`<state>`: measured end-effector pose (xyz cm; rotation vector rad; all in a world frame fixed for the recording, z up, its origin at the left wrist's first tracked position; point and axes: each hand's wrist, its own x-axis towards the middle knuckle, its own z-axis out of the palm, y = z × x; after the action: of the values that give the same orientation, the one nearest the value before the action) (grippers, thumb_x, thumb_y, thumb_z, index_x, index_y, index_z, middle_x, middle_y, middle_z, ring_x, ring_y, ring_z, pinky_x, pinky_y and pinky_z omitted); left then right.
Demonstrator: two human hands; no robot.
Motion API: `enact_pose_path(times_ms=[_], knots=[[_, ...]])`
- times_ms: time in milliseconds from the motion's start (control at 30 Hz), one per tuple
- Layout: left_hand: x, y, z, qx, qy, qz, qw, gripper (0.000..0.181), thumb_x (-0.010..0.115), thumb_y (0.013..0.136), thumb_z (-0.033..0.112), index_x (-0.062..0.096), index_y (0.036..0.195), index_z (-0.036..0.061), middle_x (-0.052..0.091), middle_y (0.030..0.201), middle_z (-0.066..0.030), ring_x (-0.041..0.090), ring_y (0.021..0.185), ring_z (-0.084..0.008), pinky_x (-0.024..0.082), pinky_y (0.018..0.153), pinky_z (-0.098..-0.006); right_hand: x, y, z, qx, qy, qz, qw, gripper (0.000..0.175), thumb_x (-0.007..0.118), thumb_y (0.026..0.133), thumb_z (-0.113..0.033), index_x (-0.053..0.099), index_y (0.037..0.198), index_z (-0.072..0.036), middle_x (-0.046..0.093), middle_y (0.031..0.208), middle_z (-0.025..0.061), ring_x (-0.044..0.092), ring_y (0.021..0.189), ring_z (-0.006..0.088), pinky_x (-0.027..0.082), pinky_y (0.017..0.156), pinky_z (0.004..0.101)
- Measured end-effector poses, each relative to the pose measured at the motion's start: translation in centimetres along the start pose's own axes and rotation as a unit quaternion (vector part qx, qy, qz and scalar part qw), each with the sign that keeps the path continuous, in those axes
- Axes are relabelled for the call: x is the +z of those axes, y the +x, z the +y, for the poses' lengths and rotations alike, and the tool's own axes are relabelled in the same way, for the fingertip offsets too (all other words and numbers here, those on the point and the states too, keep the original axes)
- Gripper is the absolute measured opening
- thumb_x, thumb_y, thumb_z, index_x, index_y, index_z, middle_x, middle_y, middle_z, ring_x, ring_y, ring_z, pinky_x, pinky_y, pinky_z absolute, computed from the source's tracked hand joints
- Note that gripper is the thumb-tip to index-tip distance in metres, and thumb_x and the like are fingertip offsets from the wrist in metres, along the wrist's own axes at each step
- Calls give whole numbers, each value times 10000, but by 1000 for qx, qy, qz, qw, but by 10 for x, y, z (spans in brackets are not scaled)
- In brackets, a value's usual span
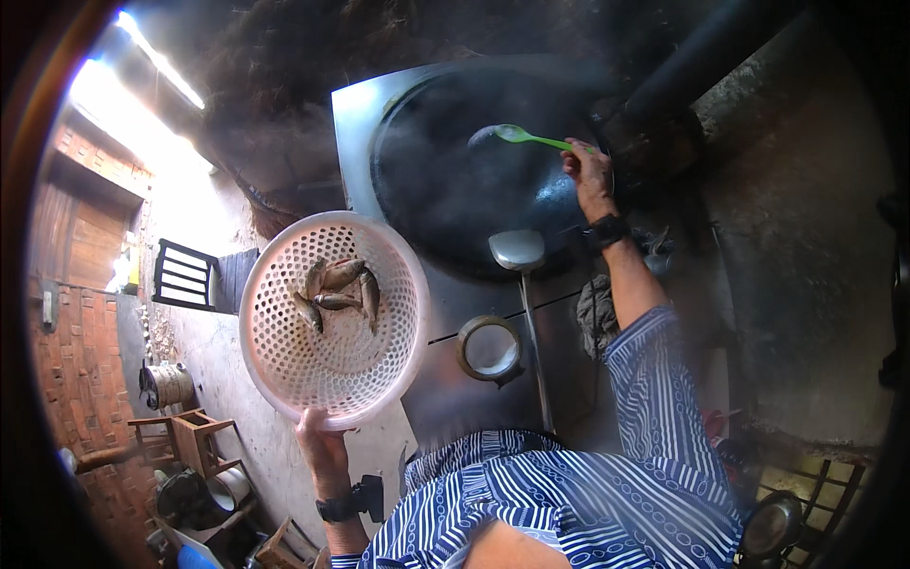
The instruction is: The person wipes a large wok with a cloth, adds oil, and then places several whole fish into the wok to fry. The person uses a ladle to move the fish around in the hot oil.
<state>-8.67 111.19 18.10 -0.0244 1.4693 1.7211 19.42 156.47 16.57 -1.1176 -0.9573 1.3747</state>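
My left hand (320, 444) grips the lower rim of a pale pink perforated plastic basket (284, 341), which holds several small fish (341, 274). At the upper right my right hand (590, 171) holds a green plastic spoon (540, 139) by its handle, over a large dark wok (441, 171) set in the stove. A whitish substance (483, 135) shows at the spoon's bowl end; whether it is falling or lies in the wok I cannot tell. Haze hangs over the wok. A metal wok spatula (517, 250) lies with its blade at the wok's near edge.
A round container with white contents (489, 347) stands left of the spatula's handle. A grey cloth (597, 313) lies below my right forearm. Beyond the basket are a dark slatted chair (186, 274), a wooden stool (195, 434) and pots on the floor at the lower left.
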Motion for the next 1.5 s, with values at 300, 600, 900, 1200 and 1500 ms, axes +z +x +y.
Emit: enact_pose_path(times_ms=[300, 600, 900, 1200, 1500], knots=[[-9, 4, -6, -5, -31, 16, 999, 295, 543, 732, 153, 507, 949, -43, 551, 925, -128, 614, 716, -233, 527, 529, -334, -48, -49, -5, 64, -93, -12, 994, 180, 564, 874, -156, 610, 956, -2, 601, 711, 32, 533, 552, 56, 444, 492, 167], [-14, 10, -9, 5, -51, 10, 999, 427, 525, 712, 123, 433, 1082, -69, 539, 874, -119, 602, 694, -228, 517, 515, -331, -53, -25, -1, -19, -211, 32, 977, 164, 576, 849, -130, 619, 928, 8, 596, 651, 36, 507, 506, 52, 407, 434, 169], [-1, 1, 0, -10, -1, 0, 1000, 197, 521, 744, 212, 536, 854, 49, 609, 798, -97, 607, 694, -208, 490, 585, -306, -36, -21, -13, -89, -239, 35, 966, 186, 560, 866, -158, 627, 923, 6, 598, 639, 31, 523, 520, 62, 432, 470, 191], [-2, 0, -2, 19, -37, -10, 999, 241, 517, 742, 113, 496, 917, -52, 557, 799, -112, 589, 655, -217, 514, 534, -337, -45, -26, -20, -88, -232, 99, 964, 163, 581, 855, -138, 624, 910, 9, 590, 637, 31, 520, 509, 60, 416, 450, 178], [5, 8, 1, 12, 4, -40, 999, 263, 508, 750, 165, 521, 902, -50, 583, 764, -108, 614, 648, -220, 534, 520, -349, -35, -200, -60, 84, -196, -97, 972, 184, 535, 877, -146, 589, 984, -7, 548, 686, 36, 465, 530, 46, 383, 468, 159]])
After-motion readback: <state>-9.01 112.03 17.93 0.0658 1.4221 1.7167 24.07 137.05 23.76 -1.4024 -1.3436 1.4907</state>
